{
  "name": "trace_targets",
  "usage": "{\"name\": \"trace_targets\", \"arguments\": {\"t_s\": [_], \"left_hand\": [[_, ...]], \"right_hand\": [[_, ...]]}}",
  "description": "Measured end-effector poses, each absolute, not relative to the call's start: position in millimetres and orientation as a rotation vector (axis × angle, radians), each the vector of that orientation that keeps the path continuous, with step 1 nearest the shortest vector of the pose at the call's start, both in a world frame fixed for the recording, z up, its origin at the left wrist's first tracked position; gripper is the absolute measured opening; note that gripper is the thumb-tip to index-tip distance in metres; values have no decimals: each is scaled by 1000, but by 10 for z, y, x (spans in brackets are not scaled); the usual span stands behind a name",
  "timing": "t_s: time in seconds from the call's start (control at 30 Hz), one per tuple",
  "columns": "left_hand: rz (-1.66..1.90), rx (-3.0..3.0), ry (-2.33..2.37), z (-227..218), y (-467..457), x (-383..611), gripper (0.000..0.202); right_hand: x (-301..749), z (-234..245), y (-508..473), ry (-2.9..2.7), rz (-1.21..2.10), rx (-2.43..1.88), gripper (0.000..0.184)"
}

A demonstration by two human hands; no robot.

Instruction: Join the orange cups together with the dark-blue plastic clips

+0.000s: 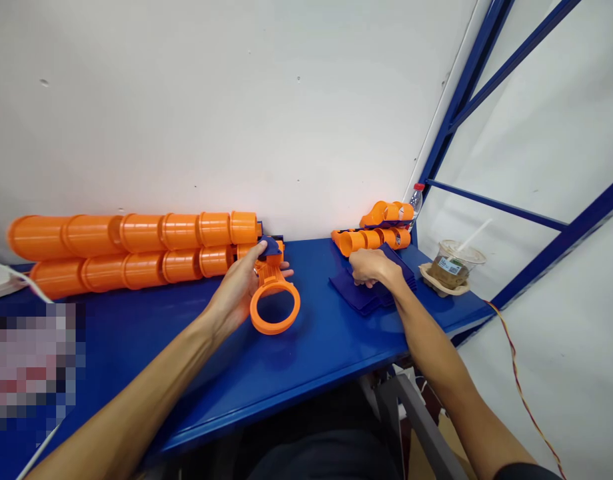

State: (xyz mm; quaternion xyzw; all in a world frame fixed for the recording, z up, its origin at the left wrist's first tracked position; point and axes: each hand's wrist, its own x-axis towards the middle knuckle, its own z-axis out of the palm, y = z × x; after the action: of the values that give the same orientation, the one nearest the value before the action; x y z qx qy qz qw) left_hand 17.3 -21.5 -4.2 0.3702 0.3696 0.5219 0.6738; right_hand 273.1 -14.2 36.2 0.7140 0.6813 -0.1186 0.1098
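My left hand point(244, 283) grips an orange plastic part point(274, 300) with a large open ring at its near end; the thumb presses a small dark blue piece point(270, 245) on its top. The part rests on the blue table point(196, 333). My right hand point(369, 268) lies on a pile of dark blue flat pieces point(366, 293) to the right, fingers curled down onto the top piece. Two long rows of nested orange cups point(131, 250) lie along the wall at left.
A smaller heap of orange cup parts point(379, 230) sits behind the blue pile, with a plastic bottle point(415, 200) beside it. An iced drink cup with a straw point(454, 267) stands at the table's right end. A blue metal frame point(486, 67) rises at right.
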Motion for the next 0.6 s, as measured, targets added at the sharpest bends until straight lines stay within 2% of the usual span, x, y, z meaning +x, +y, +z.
{"name": "trace_targets", "arguments": {"t_s": [0.27,0.47,0.6], "left_hand": [[1134,701,835,26,-237,199,37],[1030,635,900,115,-306,217,26],[1018,646,914,121,-307,219,24]], "right_hand": [[2623,235,-38,2213,-99,1935,10],[2655,233,-39,2509,98,1927,12],[2553,236,-25,2802,4,2086,7]]}}
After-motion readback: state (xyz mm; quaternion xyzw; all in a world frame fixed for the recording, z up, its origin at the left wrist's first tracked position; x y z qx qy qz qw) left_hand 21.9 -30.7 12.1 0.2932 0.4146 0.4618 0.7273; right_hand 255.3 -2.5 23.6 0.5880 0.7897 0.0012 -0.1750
